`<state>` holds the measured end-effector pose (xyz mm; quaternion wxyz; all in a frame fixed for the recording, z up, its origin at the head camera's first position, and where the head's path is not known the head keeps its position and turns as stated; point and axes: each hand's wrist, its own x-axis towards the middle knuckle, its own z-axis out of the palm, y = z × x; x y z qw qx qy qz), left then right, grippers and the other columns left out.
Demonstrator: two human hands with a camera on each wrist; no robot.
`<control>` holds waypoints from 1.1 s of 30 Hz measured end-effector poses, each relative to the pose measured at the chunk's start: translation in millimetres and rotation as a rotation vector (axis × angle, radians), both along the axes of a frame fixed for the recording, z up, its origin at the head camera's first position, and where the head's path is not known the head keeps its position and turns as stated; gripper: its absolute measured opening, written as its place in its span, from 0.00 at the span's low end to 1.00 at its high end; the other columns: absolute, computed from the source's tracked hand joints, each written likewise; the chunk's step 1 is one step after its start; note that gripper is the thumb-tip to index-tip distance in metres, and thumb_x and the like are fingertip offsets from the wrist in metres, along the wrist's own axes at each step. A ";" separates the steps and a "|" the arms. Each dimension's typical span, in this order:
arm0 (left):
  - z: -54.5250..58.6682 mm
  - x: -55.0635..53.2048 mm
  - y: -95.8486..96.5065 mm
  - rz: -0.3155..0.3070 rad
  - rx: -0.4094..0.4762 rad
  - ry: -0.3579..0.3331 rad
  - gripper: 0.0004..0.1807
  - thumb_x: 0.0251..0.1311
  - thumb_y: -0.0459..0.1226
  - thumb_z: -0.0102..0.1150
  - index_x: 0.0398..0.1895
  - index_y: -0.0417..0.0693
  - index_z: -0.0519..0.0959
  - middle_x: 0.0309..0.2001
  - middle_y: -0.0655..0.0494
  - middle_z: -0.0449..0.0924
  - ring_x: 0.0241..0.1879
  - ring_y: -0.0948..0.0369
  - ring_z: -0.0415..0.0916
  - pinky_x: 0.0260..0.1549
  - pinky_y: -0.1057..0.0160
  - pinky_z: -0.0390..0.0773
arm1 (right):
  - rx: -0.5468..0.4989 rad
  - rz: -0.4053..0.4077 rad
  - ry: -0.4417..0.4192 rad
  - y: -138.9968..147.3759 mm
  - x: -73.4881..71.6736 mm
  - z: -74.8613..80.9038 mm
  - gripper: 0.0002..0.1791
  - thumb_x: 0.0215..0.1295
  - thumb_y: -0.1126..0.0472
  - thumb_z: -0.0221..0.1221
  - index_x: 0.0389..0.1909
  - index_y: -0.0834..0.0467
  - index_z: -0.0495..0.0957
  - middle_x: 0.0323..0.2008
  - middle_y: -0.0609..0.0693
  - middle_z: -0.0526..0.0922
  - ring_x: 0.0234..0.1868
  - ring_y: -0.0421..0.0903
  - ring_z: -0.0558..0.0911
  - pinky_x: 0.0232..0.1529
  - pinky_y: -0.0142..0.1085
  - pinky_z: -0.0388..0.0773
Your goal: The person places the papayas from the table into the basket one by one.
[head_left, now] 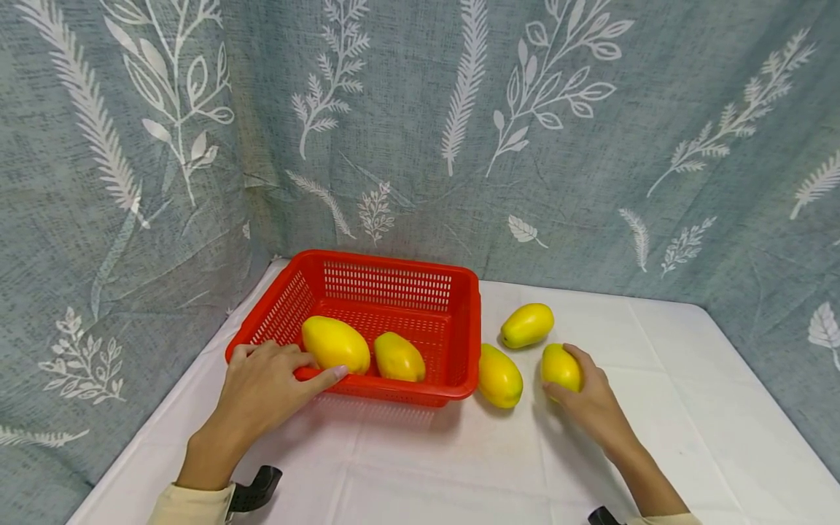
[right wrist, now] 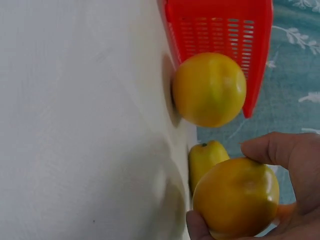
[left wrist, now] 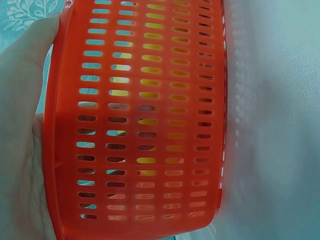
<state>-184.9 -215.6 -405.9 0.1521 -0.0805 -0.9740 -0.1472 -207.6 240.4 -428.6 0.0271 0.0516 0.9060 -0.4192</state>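
Note:
My left hand (head_left: pixel 269 386) grips the near rim of a red plastic basket (head_left: pixel 394 261), thumb lying along the rim and fingers over it. In the left wrist view the slotted basket wall (left wrist: pixel 165 100) fills the middle, with my left hand (left wrist: pixel 22 110) at its rim. Inside are a larger yellow papaya (head_left: pixel 336 344) and a smaller papaya (head_left: pixel 399 357). To the right, my right hand (head_left: pixel 590 397) holds a yellow papaya (head_left: pixel 561 367) between thumb and fingers. The right wrist view shows this papaya (right wrist: pixel 235 200) in the hand, close over the white cloth.
A yellow-green papaya (head_left: pixel 500 375) lies against the basket's right side. Behind it, another papaya (head_left: pixel 528 325) rests on the white tablecloth (head_left: pixel 663 408). A grey-blue curtain (head_left: pixel 407 131) with white leaf prints hangs around the table's back and sides.

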 end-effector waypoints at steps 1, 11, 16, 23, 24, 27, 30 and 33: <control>0.2 -0.6 0.0 0.000 0.000 -0.001 0.32 0.63 0.74 0.55 0.36 0.62 0.92 0.46 0.52 0.89 0.48 0.48 0.81 0.46 0.42 0.62 | -0.002 -0.002 -0.002 0.6 0.4 0.4 0.48 0.72 0.51 0.63 0.85 0.54 0.49 0.78 0.70 0.56 0.70 0.67 0.67 0.68 0.67 0.66; 2.4 -1.4 0.6 0.001 -0.003 -0.012 0.32 0.63 0.74 0.55 0.37 0.62 0.93 0.46 0.51 0.90 0.48 0.48 0.81 0.46 0.42 0.62 | -0.023 0.013 0.001 0.7 16.4 14.3 0.49 0.72 0.49 0.64 0.86 0.50 0.48 0.79 0.69 0.56 0.70 0.65 0.68 0.65 0.62 0.68; 3.6 -1.3 0.8 0.002 -0.004 -0.020 0.33 0.63 0.74 0.55 0.38 0.61 0.93 0.47 0.51 0.90 0.48 0.47 0.81 0.46 0.42 0.62 | -0.002 0.017 -0.009 -1.4 25.2 22.5 0.49 0.72 0.46 0.64 0.86 0.46 0.48 0.78 0.67 0.57 0.67 0.63 0.70 0.60 0.58 0.72; 2.9 -1.7 0.9 0.004 -0.005 -0.027 0.34 0.63 0.74 0.55 0.40 0.59 0.93 0.48 0.49 0.90 0.49 0.46 0.81 0.46 0.41 0.62 | -0.007 0.046 0.022 -6.7 38.6 29.7 0.49 0.72 0.44 0.65 0.86 0.42 0.48 0.78 0.65 0.57 0.66 0.62 0.71 0.56 0.52 0.75; 2.5 -1.8 1.0 0.004 -0.005 -0.026 0.34 0.63 0.74 0.55 0.40 0.59 0.93 0.48 0.49 0.90 0.49 0.46 0.81 0.46 0.41 0.62 | -0.011 0.048 0.026 -7.9 40.8 30.7 0.48 0.72 0.44 0.65 0.86 0.42 0.49 0.78 0.64 0.57 0.66 0.61 0.72 0.56 0.51 0.75; 0.5 -2.1 0.9 0.004 -0.008 -0.024 0.34 0.63 0.74 0.55 0.40 0.59 0.93 0.48 0.49 0.90 0.49 0.46 0.81 0.46 0.41 0.62 | -0.021 0.055 0.042 -11.8 46.6 33.3 0.48 0.72 0.44 0.65 0.85 0.40 0.50 0.78 0.63 0.58 0.66 0.61 0.72 0.56 0.50 0.76; -1.8 -2.4 0.7 0.005 -0.009 -0.021 0.34 0.63 0.74 0.55 0.40 0.59 0.93 0.48 0.49 0.90 0.49 0.46 0.81 0.46 0.41 0.62 | -0.038 0.059 0.061 -15.2 51.7 35.5 0.47 0.72 0.44 0.66 0.85 0.39 0.51 0.78 0.61 0.59 0.66 0.60 0.72 0.56 0.49 0.75; -3.9 -2.5 0.6 0.008 -0.008 -0.022 0.34 0.63 0.74 0.55 0.40 0.59 0.93 0.48 0.49 0.89 0.49 0.46 0.81 0.47 0.40 0.63 | -0.049 0.069 0.084 -17.5 56.3 36.1 0.46 0.72 0.45 0.66 0.84 0.39 0.52 0.78 0.60 0.60 0.65 0.60 0.73 0.56 0.49 0.76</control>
